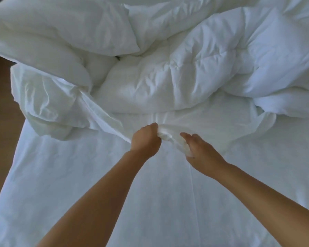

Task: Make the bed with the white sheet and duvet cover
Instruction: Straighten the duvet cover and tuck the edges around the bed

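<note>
A white sheet (78,175) lies flat over the near half of the bed. Beyond it a puffy white duvet (168,72) is heaped across the far half. A thin white duvet cover (48,104) is bunched at the left and stretches in a taut fold toward the middle. My left hand (145,139) is closed in a fist on a gathered edge of the cover. My right hand (202,152) sits just to its right, fingers partly spread, with a bunch of the same cloth held under the palm.
Brown wooden floor (2,122) shows along the left side of the bed. The bed's left edge runs diagonally from the upper left to the lower left. White bedding fills the right side out to the frame's edge.
</note>
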Tool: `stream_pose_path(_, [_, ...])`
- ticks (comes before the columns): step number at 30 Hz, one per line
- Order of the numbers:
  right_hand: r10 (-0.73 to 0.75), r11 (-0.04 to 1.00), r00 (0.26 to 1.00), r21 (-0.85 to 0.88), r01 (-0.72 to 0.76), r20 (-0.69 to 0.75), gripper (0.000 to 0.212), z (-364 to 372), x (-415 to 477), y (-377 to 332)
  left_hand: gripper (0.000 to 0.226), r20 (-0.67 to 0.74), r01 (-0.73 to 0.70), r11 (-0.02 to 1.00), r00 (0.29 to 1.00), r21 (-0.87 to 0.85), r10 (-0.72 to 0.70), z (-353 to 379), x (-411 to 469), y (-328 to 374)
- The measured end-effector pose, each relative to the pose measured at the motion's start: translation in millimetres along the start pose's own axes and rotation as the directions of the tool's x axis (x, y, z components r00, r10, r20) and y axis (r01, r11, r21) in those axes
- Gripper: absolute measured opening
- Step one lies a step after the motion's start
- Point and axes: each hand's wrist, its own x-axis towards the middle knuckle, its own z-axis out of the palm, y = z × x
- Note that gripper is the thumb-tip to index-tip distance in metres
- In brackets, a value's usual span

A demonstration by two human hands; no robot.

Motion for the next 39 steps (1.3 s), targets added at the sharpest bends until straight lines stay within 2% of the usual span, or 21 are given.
stream_pose_path(3, [-0.063, 0.992, 0.97, -0.117, 0.036, -0.235, 0.05, -6.2, 35.2, 5.8, 0.024, 0.0, -0.024, 0.999, 1.0, -0.029, 0.024, -28.2, 6.9, -5.0])
stream_pose_path(5, [-0.08, 0.997, 0.953, -0.02, 0.077, -0.294, 0.035, -12.9, 61.6, 3.4, 0.023, 0.028, -0.05, 0.999, 0.998, 0.004, 0.05, -38.9, 12.1, -10.2])
stream_pose_path(6, [-0.018, 0.993, 0.961, 0.103, 0.049, -0.275, 0.028, -18.7, 72.6, -2.9, 0.024, 0.057, -0.064, 0.996, 0.997, 0.068, 0.061, -42.8, 15.3, -10.8])
stream_pose_path(9, [0.165, 0.911, 0.986, 0.388, -0.138, -0.038, 0.009, -49.3, 89.3, -19.7, 0.027, 0.153, -0.049, 0.955, 0.988, 0.294, 0.003, -61.7, 27.7, -3.4])
stream_pose_path(11, [0.105, 0.899, 0.99, 0.415, -0.137, 0.099, 0.021, -70.3, 66.0, -21.9, 0.014, 0.028, -0.037, 0.976, 0.999, 0.216, 0.032, -82.5, 18.6, 7.0])
stream_pose_path(13, [-0.003, 0.912, 0.99, 0.405, -0.056, 0.144, 0.034, -78.4, 10.2, -18.4, 0.021, -0.122, -0.242, 0.954, 0.957, 0.175, 0.265, -81.9, -15.8, 9.2])
stream_pose_path(14, [-0.031, 0.907, 0.982, 0.418, -0.051, 0.186, 0.042, -74.4, -23.0, -16.2, 0.023, -0.019, -0.329, 0.922, 0.94, 0.205, 0.34, -75.0, -42.6, 12.7])
stream_pose_path(15, [-0.037, 0.9, 0.961, 0.428, -0.086, 0.272, 0.045, -66.8, -53.0, -15.4, 0.025, 0.184, -0.367, 0.907, 0.925, 0.205, 0.333, -63.6, -69.6, 15.8])
stream_pose_path(16, [-0.023, 0.915, 0.935, 0.385, -0.123, 0.353, 0.041, -56.6, -73.6, -14.3, 0.027, 0.394, -0.355, 0.909, 0.884, 0.219, 0.251, -49.7, -90.9, 17.6])
stream_pose_path(17, [0.003, 0.954, 0.919, 0.276, -0.121, 0.394, 0.034, -47.6, -82.3, -13.3, 0.029, 0.52, -0.309, 0.915, 0.843, 0.259, 0.138, -34.3, -99.2, 15.9])
stream_pose_path(18, [0.021, 0.983, 0.917, 0.159, -0.091, 0.399, 0.034, -42.6, -81.2, -14.3, 0.03, 0.545, -0.246, 0.916, 0.837, 0.316, 0.036, -26.0, -96.0, 16.3])
stream_pose_path(21, [-0.003, 0.996, 0.943, -0.08, 0.032, 0.334, 0.071, -41.9, -58.3, -14.8, 0.03, 0.299, -0.087, 0.926, 0.954, 0.367, -0.029, -22.8, -61.4, 19.9])
stream_pose_path(23, [0.006, 0.966, 0.962, -0.249, 0.065, 0.273, 0.047, -44.1, -40.2, -5.2, 0.031, 0.138, -0.075, 0.939, 0.99, 0.336, 0.029, -21.6, -47.5, 24.9])
stream_pose_path(25, [0.02, 0.956, 0.977, -0.291, 0.043, 0.211, 0.025, -42.5, -27.3, 3.5, 0.033, 0.071, -0.092, 0.962, 0.995, 0.259, 0.076, -18.4, -42.5, 26.0])
stream_pose_path(28, [-0.08, 0.996, 0.996, -0.031, 0.081, 0.028, 0.008, -38.4, -9.7, 14.8, 0.035, -0.083, -0.137, 0.98, 0.985, 0.141, 0.15, -15.3, -31.6, 25.0])
stream_pose_path(30, [-0.025, 0.956, 1.0, 0.292, 0.028, -0.012, 0.013, -37.8, 2.7, 19.3, 0.032, -0.123, -0.128, 0.991, 0.984, 0.045, 0.132, -13.6, -20.8, 27.8])
stream_pose_path(32, [0.089, 0.863, 0.996, 0.499, -0.076, -0.002, 0.019, -36.6, 11.9, 17.0, 0.024, -0.127, -0.039, 0.994, 0.992, -0.106, 0.025, -11.1, -10.7, 32.0])
stream_pose_path(33, [0.122, 0.836, 0.992, 0.54, -0.093, -0.017, 0.017, -35.7, 16.7, 15.2, 0.02, -0.11, -0.012, 0.986, 0.994, -0.163, -0.006, -10.0, -7.3, 34.8])
stream_pose_path(35, [0.124, 0.833, 0.99, 0.549, -0.065, -0.07, 0.016, -36.3, 26.5, 10.6, 0.01, -0.002, -0.061, 0.983, 0.998, -0.174, 0.061, -3.5, -7.4, 41.2])
stream_pose_path(37, [0.06, 0.871, 0.992, 0.491, 0.002, -0.11, 0.01, -39.8, 34.6, 3.1, 0.019, 0.113, -0.191, 0.98, 0.974, -0.056, 0.196, 2.1, -9.2, 44.4])
stream_pose_path(39, [0.019, 0.892, 0.986, 0.448, 0.057, -0.163, 0.018, -43.1, 41.3, -3.0, 0.026, 0.168, -0.236, 0.963, 0.963, 0.133, 0.213, 5.1, -1.8, 43.1])
